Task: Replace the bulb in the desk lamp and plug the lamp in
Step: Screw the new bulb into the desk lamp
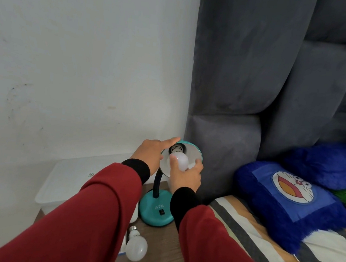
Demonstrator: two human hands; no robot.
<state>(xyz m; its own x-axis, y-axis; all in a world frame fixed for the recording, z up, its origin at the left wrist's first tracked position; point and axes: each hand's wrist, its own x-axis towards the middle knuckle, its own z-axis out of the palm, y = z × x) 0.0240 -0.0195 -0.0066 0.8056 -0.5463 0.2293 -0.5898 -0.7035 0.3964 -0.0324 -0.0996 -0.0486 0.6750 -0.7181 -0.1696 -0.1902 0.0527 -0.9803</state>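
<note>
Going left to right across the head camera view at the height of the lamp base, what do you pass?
White bin → lamp base → striped bedsheet → blue pillow.

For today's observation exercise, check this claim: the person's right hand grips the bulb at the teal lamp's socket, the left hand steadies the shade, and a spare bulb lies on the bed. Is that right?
One detail is wrong. In the head view the spare bulb lies on the wooden table in front of the lamp base, not on the bed. The rest stands: the right hand grips the bulb at the socket, and the left hand steadies the shade.
</note>
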